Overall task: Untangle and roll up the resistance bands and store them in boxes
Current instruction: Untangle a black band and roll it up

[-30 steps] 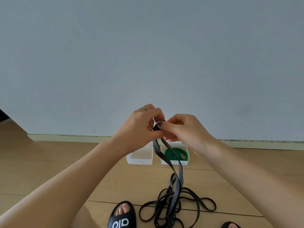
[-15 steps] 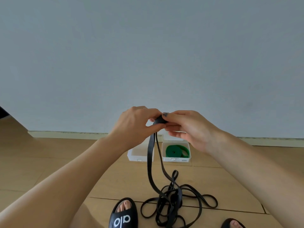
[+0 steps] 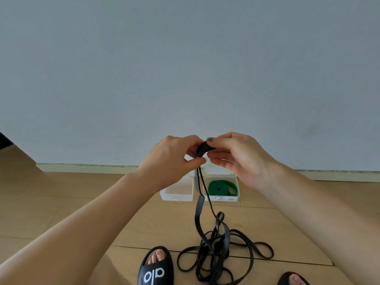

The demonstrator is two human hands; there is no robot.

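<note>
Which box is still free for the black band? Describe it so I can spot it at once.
Follow the skirting board along the wall to the two white boxes on the wood floor below the hands. The free box is the left one, partly behind the left hand's wrist; its neighbour already holds a rolled green band.

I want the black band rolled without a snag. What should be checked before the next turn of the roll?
1. Both hands on the roll: left hand and right hand pinch the black band: ok.
2. Tail hangs free: not ok, its loops lie tangled on the floor.
3. Roll tightness: cannot tell, fingers cover it.
4. Empty box open: ok.
5. Green band stored in the right box: ok.
</note>
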